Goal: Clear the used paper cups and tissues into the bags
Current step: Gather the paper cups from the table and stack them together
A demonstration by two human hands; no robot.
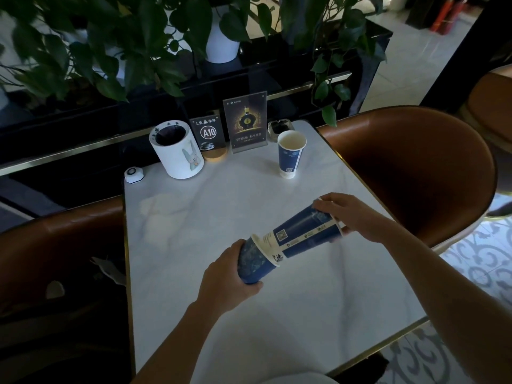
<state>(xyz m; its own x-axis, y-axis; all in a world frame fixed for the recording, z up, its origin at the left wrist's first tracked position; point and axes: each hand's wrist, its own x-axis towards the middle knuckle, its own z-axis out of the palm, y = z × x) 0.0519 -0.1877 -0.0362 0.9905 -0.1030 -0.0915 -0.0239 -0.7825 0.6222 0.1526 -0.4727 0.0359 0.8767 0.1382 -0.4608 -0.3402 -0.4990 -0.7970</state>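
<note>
Above the white marble table (277,314) I hold blue paper cups tilted on their sides. My left hand (230,275) grips one blue cup (253,263) around its body, mouth facing right. My right hand (352,214) holds a stack of blue cups (307,234) by the rim end, its base pushed partly into the left cup's mouth. A third blue paper cup (291,153) stands upright and apart at the far right of the table. A crumpled white tissue (156,210) lies on the table's left side.
At the table's far edge stand a white cylindrical bin with a rabbit picture (177,151), an A10 table sign (208,137), an acrylic menu stand (245,121), an ashtray (279,128) and a call button (133,175). Brown chairs (415,173) flank the table. Plants hang behind.
</note>
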